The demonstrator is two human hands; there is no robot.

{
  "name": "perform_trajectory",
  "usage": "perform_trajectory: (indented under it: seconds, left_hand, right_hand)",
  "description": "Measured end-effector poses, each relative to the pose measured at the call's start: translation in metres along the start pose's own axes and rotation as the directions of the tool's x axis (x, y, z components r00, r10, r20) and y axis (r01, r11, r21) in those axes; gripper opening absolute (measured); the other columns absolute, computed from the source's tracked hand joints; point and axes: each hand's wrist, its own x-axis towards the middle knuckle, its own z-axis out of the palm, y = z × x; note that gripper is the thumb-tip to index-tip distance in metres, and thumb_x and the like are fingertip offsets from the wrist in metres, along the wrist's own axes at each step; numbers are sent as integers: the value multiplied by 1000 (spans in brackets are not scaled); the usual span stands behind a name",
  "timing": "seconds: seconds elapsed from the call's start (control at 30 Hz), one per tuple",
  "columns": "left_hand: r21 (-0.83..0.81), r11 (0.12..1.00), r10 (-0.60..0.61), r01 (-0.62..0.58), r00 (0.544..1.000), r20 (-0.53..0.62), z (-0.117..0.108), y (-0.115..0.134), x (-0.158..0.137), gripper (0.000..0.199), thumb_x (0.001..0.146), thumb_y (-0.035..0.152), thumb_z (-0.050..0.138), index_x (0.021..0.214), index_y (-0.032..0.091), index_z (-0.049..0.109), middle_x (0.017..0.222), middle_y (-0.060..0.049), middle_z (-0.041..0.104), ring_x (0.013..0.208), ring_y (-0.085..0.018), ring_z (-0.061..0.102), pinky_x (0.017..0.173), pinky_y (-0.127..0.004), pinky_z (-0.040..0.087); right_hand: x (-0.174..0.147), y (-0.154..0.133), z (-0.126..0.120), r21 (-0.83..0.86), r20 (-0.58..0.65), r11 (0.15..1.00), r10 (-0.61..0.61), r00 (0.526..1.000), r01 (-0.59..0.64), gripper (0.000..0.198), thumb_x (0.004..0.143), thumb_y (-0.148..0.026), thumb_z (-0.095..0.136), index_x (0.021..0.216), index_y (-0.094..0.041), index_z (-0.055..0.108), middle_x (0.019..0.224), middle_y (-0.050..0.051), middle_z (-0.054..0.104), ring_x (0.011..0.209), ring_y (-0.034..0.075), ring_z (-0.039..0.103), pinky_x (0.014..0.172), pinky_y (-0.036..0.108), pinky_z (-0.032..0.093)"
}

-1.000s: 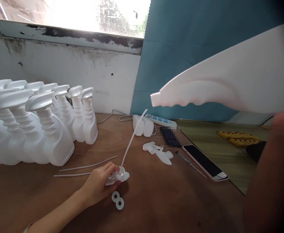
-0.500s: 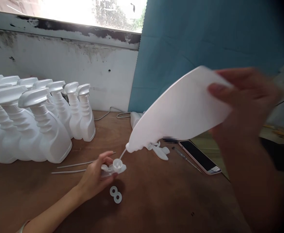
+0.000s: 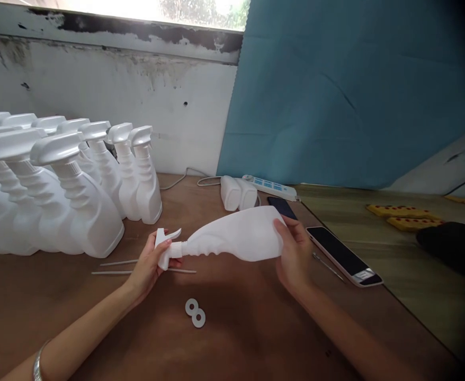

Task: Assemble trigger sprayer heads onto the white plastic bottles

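My left hand [image 3: 150,264] is closed around a white trigger sprayer head [image 3: 163,250], its collar against the neck of a white plastic bottle [image 3: 236,235]. The bottle lies level in the air above the table, and my right hand [image 3: 294,248] grips its base end. Whether the collar is screwed on, I cannot tell. Behind and below my left hand lie thin white dip tubes [image 3: 113,272] on the tabletop. Two white ring washers [image 3: 195,313] lie touching or overlapping in front of the bottle.
Several white spray bottles [image 3: 85,206] with trigger heads stand in rows at the left. Two white bottles [image 3: 238,193] lie near a power strip [image 3: 270,187] at the back. A phone [image 3: 343,256] and a thin metal tool [image 3: 328,266] rest at right, with yellow pieces [image 3: 403,214] beyond.
My right hand has lowered the bottle from its steep tilt to level. The bottle's neck now meets the sprayer head's collar, and the sprayer head has turned in my left hand.
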Motion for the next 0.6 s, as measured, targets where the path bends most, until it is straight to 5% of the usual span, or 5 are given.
perform_trajectory:
  seconds: [0.13,0.27,0.37,0.5,0.6]
  left_hand:
    - [24,1000,-11,12,1000,-29,0,-2,0,52,71,28,68,113,20,38,79,1,63,61,-11,60,61,-24,53]
    - [-2,1000,-29,29,996,-88,-3,-4,5,48,70,24,68,110,18,42,80,-1,63,61,-11,61,59,-22,54]
    - [-34,999,1,-6,989,-150,-5,-3,9,45,70,19,68,108,17,45,80,-1,62,59,-10,60,57,-21,55]
    - [-13,1000,16,-19,988,-154,-6,-1,10,47,69,17,68,110,13,46,81,-3,63,61,-11,61,55,-19,55]
    - [6,1000,1,0,993,-116,-5,0,9,49,68,19,69,112,10,48,80,-4,63,63,-11,61,56,-19,55]
  right_hand:
    - [-4,13,-10,0,-2,995,95,995,-95,28,67,-40,65,85,-19,62,87,2,63,80,17,58,66,27,46]
    - [-2,21,-18,99,163,988,101,981,-118,35,75,-42,44,92,-18,64,97,6,65,96,24,57,70,33,48]
    - [-2,22,-21,170,236,979,69,969,-111,36,66,-31,43,91,-19,67,99,5,65,103,25,54,70,33,47]
    - [-3,25,-22,77,251,992,79,965,-101,49,50,-15,48,95,-22,68,92,0,66,88,22,56,60,26,44]
    - [-4,28,-22,42,303,995,73,950,-89,55,51,-12,53,104,-24,64,95,-1,65,84,19,56,60,26,44]
